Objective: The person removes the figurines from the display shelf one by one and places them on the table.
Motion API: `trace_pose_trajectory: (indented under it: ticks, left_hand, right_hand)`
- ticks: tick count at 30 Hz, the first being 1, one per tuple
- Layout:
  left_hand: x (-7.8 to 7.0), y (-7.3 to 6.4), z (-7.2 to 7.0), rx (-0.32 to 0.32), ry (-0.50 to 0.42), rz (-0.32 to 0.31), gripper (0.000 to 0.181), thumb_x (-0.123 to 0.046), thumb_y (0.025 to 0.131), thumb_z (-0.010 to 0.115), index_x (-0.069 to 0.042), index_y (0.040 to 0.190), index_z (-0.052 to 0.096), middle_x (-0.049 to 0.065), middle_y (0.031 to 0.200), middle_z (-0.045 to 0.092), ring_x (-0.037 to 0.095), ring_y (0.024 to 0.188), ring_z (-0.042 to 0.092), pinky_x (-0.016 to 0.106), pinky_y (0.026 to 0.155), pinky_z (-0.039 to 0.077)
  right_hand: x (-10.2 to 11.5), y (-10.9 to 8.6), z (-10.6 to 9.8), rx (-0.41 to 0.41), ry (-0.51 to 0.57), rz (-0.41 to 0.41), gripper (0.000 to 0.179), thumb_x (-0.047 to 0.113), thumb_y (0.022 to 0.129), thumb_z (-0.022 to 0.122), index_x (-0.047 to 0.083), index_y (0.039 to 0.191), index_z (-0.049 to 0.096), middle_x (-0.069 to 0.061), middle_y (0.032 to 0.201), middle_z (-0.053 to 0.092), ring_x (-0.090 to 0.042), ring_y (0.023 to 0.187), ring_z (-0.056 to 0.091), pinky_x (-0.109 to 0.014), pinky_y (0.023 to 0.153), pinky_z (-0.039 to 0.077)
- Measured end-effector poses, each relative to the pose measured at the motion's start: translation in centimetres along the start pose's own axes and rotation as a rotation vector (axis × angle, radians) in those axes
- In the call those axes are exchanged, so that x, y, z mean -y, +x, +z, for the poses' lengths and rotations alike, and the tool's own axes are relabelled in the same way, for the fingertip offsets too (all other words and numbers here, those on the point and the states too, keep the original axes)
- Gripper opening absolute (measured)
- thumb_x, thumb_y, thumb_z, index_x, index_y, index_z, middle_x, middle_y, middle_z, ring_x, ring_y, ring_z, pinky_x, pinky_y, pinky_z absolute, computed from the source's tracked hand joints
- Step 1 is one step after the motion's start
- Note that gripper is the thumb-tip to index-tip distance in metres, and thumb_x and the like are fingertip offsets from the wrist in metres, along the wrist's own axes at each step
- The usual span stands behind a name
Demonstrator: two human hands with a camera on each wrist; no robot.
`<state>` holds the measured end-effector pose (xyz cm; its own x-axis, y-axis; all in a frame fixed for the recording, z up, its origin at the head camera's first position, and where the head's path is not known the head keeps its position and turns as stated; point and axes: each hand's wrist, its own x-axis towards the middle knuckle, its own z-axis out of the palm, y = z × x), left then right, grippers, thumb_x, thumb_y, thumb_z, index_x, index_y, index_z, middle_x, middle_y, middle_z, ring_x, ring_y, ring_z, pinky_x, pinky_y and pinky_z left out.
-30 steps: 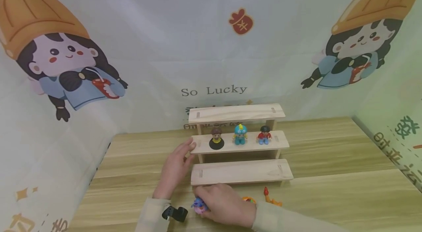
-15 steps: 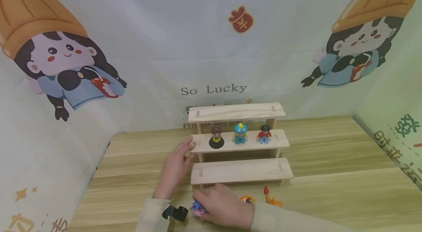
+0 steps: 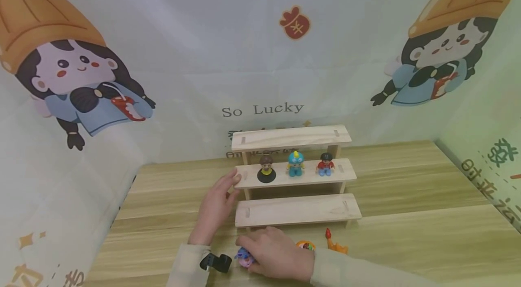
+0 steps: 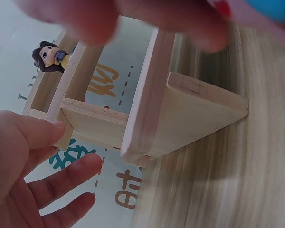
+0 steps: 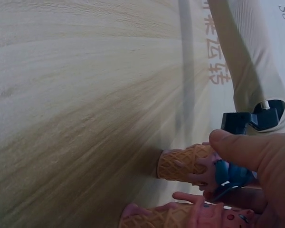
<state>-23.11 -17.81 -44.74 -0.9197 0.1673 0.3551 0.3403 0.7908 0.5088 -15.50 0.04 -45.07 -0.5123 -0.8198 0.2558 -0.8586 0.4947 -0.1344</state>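
Note:
My left hand (image 3: 215,208) pinches the left end of the middle board of a three-step wooden display stand (image 3: 281,212), its other fingers loosely spread in the left wrist view. Below the stand, my right hand (image 3: 277,253) holds a blue figure (image 3: 244,257) between thumb and fingers. In the right wrist view this figure sits on a waffle ice-cream cone (image 5: 183,164) with pink drips, its base right at the tabletop. Beside it is a pink cone figure (image 5: 228,218), partly cut off by the frame.
Three toy figures stand on the middle board: a brown-haired one (image 3: 266,167), a teal one (image 3: 295,165) and a red-jacketed one (image 3: 325,165). Near my right wrist are an orange-rimmed round toy (image 3: 305,245) and an orange toy with a red tip (image 3: 335,246). A printed cloth (image 3: 183,74) backs the table.
My right hand has shifted slightly left and nearer to me with the blue cone figure. The left hand has stayed on the board's end.

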Motion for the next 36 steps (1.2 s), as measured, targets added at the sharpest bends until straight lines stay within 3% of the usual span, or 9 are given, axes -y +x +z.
trace_pose_trajectory:
  ticks: [8,13,21,29,36]
  left_hand:
    - [0.2,0.1,0.0,0.003,0.014,0.009,0.043,-0.009,0.088,0.067,-0.013,0.130,0.058,0.003,0.145,0.048,0.021,0.087,0.066,0.036,0.075,0.057]
    - [0.1,0.2,-0.1,0.017,0.024,-0.010,0.043,-0.010,0.088,0.066,-0.013,0.130,0.058,0.003,0.146,0.047,0.019,0.082,0.065,0.034,0.071,0.057]
    - [-0.2,0.1,-0.2,0.025,0.035,-0.004,0.042,-0.010,0.089,0.066,-0.012,0.130,0.058,0.004,0.146,0.047,0.019,0.080,0.065,0.035,0.070,0.056]
    - [-0.3,0.4,-0.3,0.041,0.021,-0.029,0.042,-0.012,0.090,0.065,-0.013,0.131,0.057,0.003,0.147,0.046,0.018,0.080,0.064,0.034,0.071,0.056]
    - [-0.2,0.4,-0.2,0.041,0.024,-0.015,0.042,-0.011,0.089,0.066,-0.013,0.130,0.058,0.003,0.147,0.046,0.016,0.080,0.064,0.032,0.071,0.056]
  right_hand:
    - [-0.5,-0.6,-1.4,-0.020,-0.031,0.111,0.054,0.048,0.080,0.072,0.015,0.120,0.058,0.006,0.101,0.068,-0.005,0.086,0.064,-0.021,0.071,0.053]
    - [-0.9,-0.9,-2.6,0.018,-0.010,0.180,0.054,0.043,0.080,0.074,0.016,0.124,0.056,0.005,0.106,0.068,-0.006,0.090,0.064,-0.022,0.077,0.054]
    - [-1.5,-1.9,-4.7,-0.038,0.052,0.254,0.054,0.037,0.079,0.077,0.013,0.123,0.056,0.001,0.103,0.069,-0.009,0.085,0.065,-0.024,0.071,0.055]
    - [-2.8,-2.8,-5.9,-0.080,0.062,0.280,0.055,0.033,0.079,0.078,0.011,0.125,0.056,-0.004,0.111,0.069,-0.017,0.093,0.067,-0.030,0.077,0.057]
    - [-3.4,-3.6,-7.1,-0.064,0.118,0.353,0.052,0.035,0.081,0.075,0.013,0.125,0.059,-0.001,0.117,0.067,-0.017,0.103,0.065,-0.034,0.085,0.055]
